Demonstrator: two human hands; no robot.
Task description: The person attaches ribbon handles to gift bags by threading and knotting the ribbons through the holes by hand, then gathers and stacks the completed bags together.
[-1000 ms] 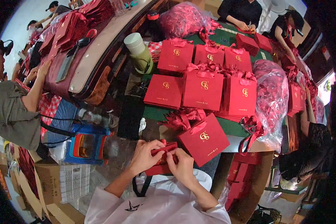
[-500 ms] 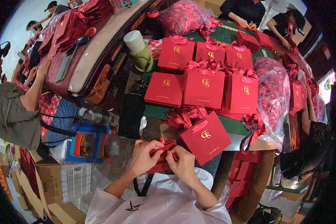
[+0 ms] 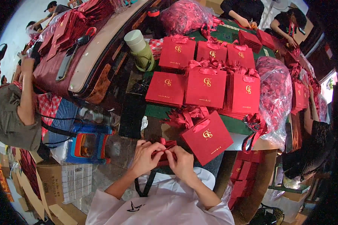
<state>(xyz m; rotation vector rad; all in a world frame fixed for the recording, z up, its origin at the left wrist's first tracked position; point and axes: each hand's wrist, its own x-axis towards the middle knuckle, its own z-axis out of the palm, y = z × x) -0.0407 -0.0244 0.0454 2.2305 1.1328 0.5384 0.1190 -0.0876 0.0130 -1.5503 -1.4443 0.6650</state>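
Pinching one red ribbon (image 3: 164, 149) between left hand (image 3: 145, 157) and right hand (image 3: 181, 162), both clamped; ribbon mostly hidden; seven red bags (image 3: 205, 87) counted.

The green worktop (image 3: 159, 111) carries red gift bags (image 3: 205, 87), loose red ribbons (image 3: 186, 117), clear sacks of ribbon (image 3: 276, 93) and a pale cup (image 3: 136, 40).

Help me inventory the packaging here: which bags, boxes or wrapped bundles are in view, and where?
Red gift bag: flat, gold emblem, beside right hand.
Red gift bags: rows on the green table, ribbon bows.
Clear plastic sack: right of them, red contents.
Cardboard boxes: brown, lower left floor.
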